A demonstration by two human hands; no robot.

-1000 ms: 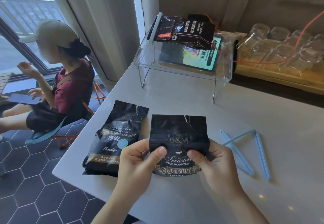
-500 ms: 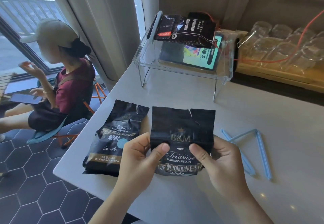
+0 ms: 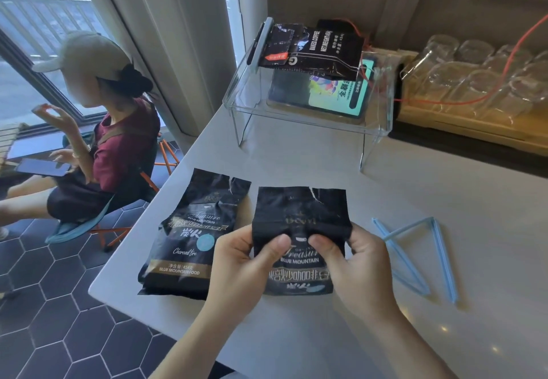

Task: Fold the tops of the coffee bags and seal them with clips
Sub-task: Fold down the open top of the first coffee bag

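My left hand [image 3: 240,263] and right hand [image 3: 360,263] pinch the upper part of the coffee bag [image 3: 299,221], thumbs pressed on its front, the other fingers curled behind it (its torn top stands upright). Left of this bag a second coffee bag [image 3: 189,236] lies on the tabletop [image 3: 296,334]; right of it lie blue clips [image 3: 415,257].

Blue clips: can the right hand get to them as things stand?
Probably yes, once it lets go: the right hand grips the coffee bag, and the blue clips lie beside it on bare table.
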